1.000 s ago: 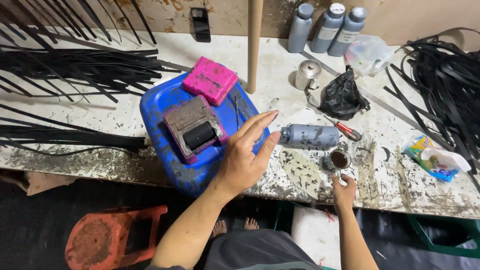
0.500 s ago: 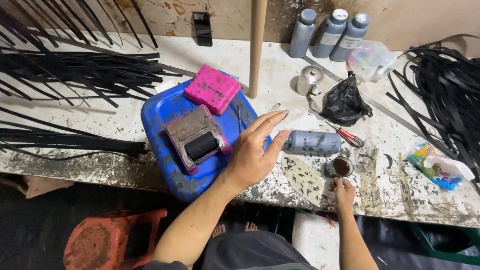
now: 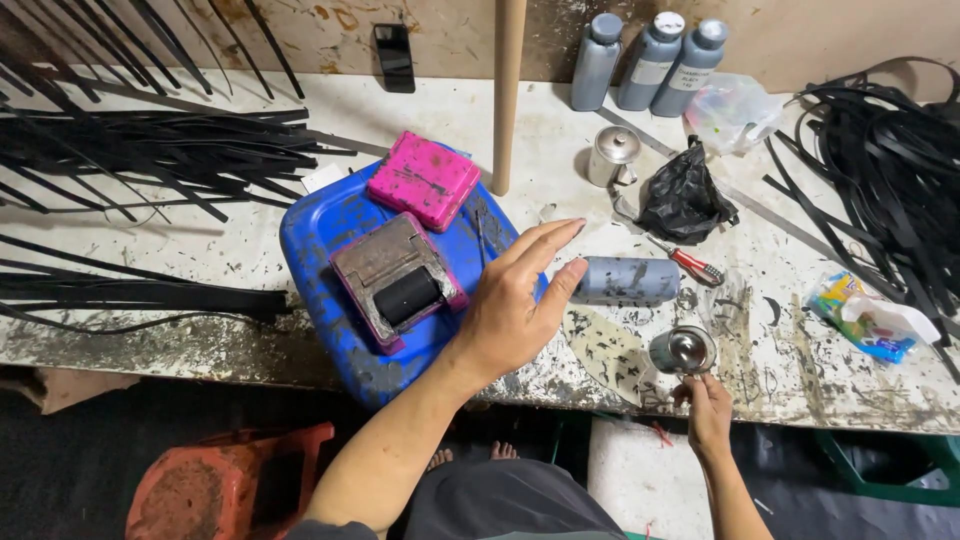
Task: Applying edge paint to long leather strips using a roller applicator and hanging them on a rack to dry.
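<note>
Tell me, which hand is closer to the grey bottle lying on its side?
Left. The left hand is spread open right beside the lying grey bottle, thumb about touching its end. The right hand is lower, at the table edge, under the small metal cup.

The left hand (image 3: 510,305) hovers flat, fingers (image 3: 548,238) spread, over the blue jerrycan (image 3: 330,240), its thumb touching a grey bottle (image 3: 627,280) lying at 3 o'clock. At 5 o'clock the right hand (image 3: 708,408) touches a small metal cup (image 3: 683,349) near the desk (image 3: 150,335) edge.
</note>
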